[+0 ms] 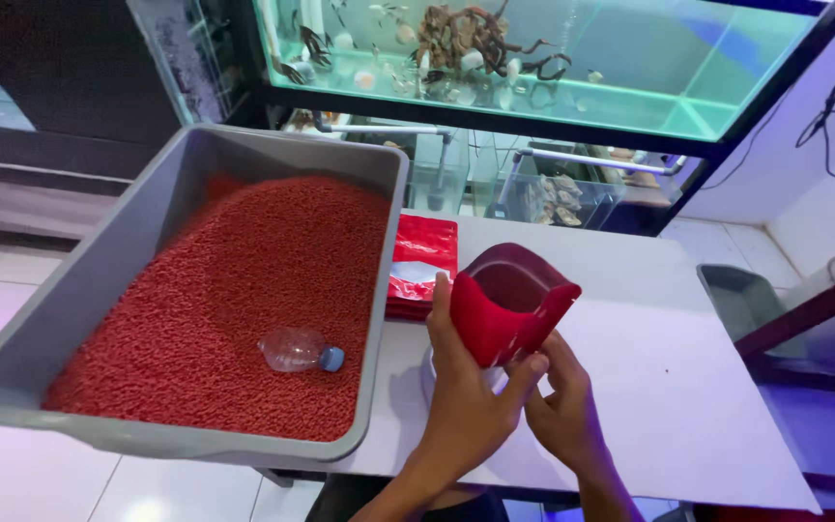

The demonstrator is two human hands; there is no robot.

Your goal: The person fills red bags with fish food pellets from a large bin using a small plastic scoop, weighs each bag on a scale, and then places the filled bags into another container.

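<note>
Left hand [464, 391] grips open red plastic pouch [509, 304] held above white table [669, 387]; right hand [561, 406] pinches its lower edge, fingers probably closed. Pouch looks empty: filling step. Next needs scoop from grey plastic tub [99, 280] of red pellets [244, 290].

Just the one head cam, looking down and forward over the counter [649, 387] from close up, hands low in frame. Aquarium [533, 58] sits behind, probably facing a wall.

I can't see the white object [429, 372] behind my left hand [466, 406]; the grey tub [108, 280] runs off the left edge; the far aquarium [533, 58] is cropped on top.
</note>
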